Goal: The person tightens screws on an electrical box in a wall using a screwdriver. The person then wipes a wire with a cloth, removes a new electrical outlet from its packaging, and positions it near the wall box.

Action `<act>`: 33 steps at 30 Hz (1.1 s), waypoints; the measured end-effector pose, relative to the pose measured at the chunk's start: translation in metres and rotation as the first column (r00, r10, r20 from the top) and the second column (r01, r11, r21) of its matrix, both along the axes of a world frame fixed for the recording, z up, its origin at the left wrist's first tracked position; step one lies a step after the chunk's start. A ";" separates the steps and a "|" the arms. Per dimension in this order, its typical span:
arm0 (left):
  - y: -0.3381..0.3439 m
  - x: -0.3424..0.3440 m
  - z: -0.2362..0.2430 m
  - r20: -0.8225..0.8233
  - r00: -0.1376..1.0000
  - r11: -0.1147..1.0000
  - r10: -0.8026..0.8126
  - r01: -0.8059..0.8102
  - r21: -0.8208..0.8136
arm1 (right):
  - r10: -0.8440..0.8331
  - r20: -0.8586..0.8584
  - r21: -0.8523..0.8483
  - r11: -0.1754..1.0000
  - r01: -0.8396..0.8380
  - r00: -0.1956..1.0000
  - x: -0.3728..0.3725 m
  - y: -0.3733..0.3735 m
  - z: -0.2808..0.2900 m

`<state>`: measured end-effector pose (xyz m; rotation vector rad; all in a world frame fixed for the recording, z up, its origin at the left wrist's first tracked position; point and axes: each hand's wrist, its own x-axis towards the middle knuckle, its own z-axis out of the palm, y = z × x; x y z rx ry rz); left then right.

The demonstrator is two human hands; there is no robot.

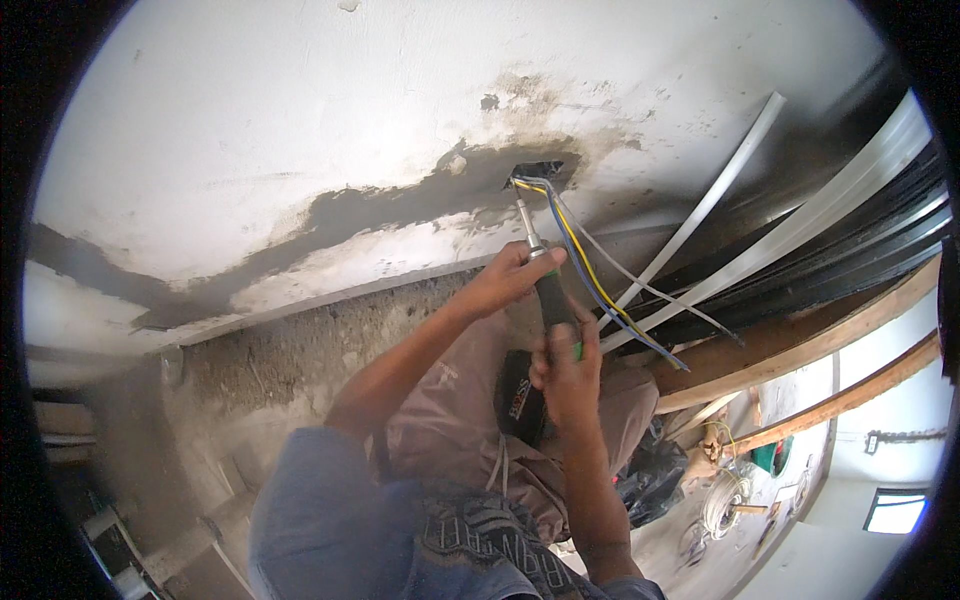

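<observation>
My left hand (508, 278) pinches the collar of a screwdriver (551, 295) with a thick black and green handle. Lower on the same handle, my right hand (568, 368) is wrapped around its end. The silver shaft slants up to a dark wall box (538, 171) set in the wall, and its tip is at the box's lower left edge. Whether it touches a screw cannot be made out. Blue, yellow and grey wires (590, 262) come out of the box and hang down to the right, beside my hands.
Grey filler (400, 205) runs along the white wall (260, 110) around the box. At right lean white plastic strips (710, 195), black sheeting and curved wooden boards (800, 350). A black pouch (520, 400) with lettering lies by my lap. A cable coil (722, 505) rests on the floor.
</observation>
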<state>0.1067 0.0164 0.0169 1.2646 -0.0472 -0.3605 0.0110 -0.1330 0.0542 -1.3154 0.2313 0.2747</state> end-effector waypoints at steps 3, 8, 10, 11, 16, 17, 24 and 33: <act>-0.002 -0.001 -0.003 -0.024 1.000 0.999 0.008 -0.007 0.049 | 0.014 0.189 -0.163 0.986 0.018 0.982 0.000 0.004 -0.010; -0.011 0.004 -0.023 -0.012 0.997 0.992 0.076 -0.077 -0.100 | 0.007 0.252 -0.199 0.979 0.045 0.968 0.001 0.009 -0.014; -0.009 0.002 -0.021 -0.055 0.996 0.995 0.066 -0.070 -0.074 | -0.025 0.120 -0.098 0.995 0.037 0.992 -0.001 0.008 -0.004; -0.007 0.002 -0.019 -0.076 0.995 0.996 0.062 -0.067 -0.061 | -0.035 0.053 -0.046 0.998 0.037 0.998 -0.001 0.008 0.000; -0.005 -0.001 -0.009 0.069 0.997 0.999 -0.036 0.038 -0.037 | 0.305 0.648 -0.724 0.531 0.440 0.698 0.011 0.006 -0.013; -0.006 0.000 -0.014 0.061 0.998 0.996 -0.028 0.034 -0.083 | 0.144 0.591 -0.603 0.733 0.315 0.794 0.005 0.013 -0.010; -0.004 -0.004 -0.016 0.034 0.999 0.997 0.006 -0.003 -0.078 | -0.049 0.251 -0.304 0.944 0.127 0.967 -0.010 0.022 0.003; -0.006 -0.007 -0.010 0.067 0.995 0.993 0.074 -0.067 -0.099 | -0.146 0.101 0.046 0.989 0.142 0.984 -0.013 0.024 -0.003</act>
